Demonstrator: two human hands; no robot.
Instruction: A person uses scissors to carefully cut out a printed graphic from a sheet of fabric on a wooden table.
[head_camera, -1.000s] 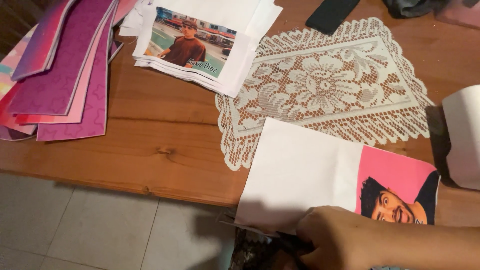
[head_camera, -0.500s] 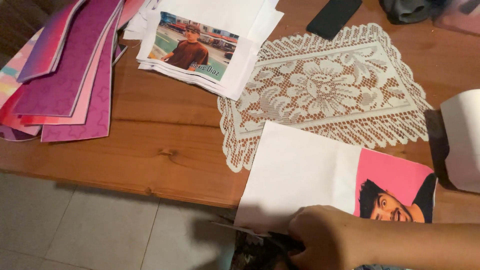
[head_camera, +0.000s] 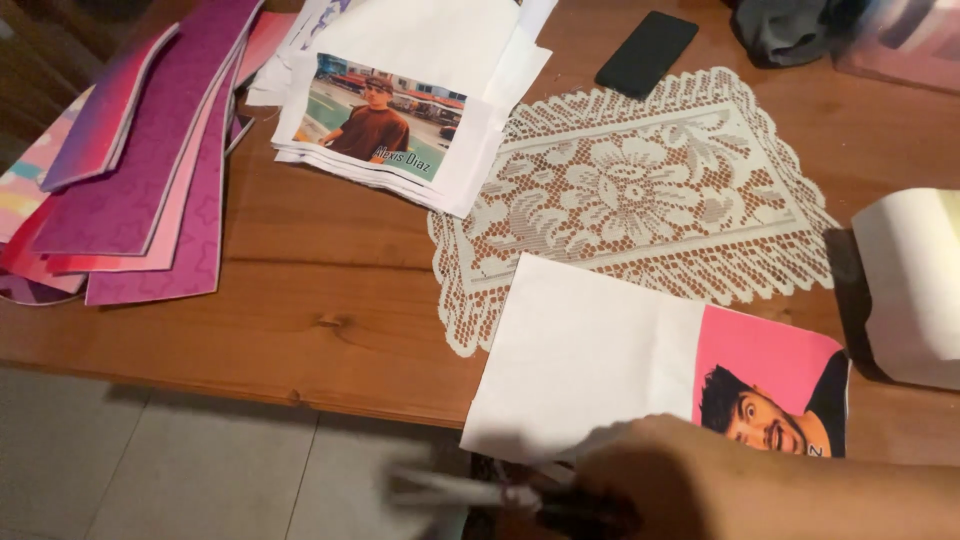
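R hand (head_camera: 655, 475) sits low at the near edge of the tabletop (head_camera: 330, 270), fingers curled shut around what looks like scissors (head_camera: 480, 492). Blades point left, motion-blurred, so can't confirm how far apart they are. L hand not in frame.

Sheet being worked: white paper w/ a pink-background portrait print (head_camera: 640, 365), lying at the near edge, right of centre. Its near-left corner overhangs the edge, just beside the blades. Far side of the sheet rests on the lace doily (head_camera: 630, 200) mid-table.

Doing it well, imo: overhang is good, keeps the blades free of the wood. Sheet is unsupported tho, w/ nothing pinning it in view, so it could slide or buckle. Best to steady it near the cut line, run long strokes, turn the paper not the wrist, and stay in the white margin off the pink block.

Around: stack of white prints (head_camera: 400, 110) w/ a photo on top near the far edge, centre-left. Pink/purple foam sheets (head_camera: 140, 170) fanned at the left edge. Black phone (head_camera: 647, 52) at the far edge. Paper roll (head_camera: 915, 285) at the right edge, well clear. Floor tiles below.
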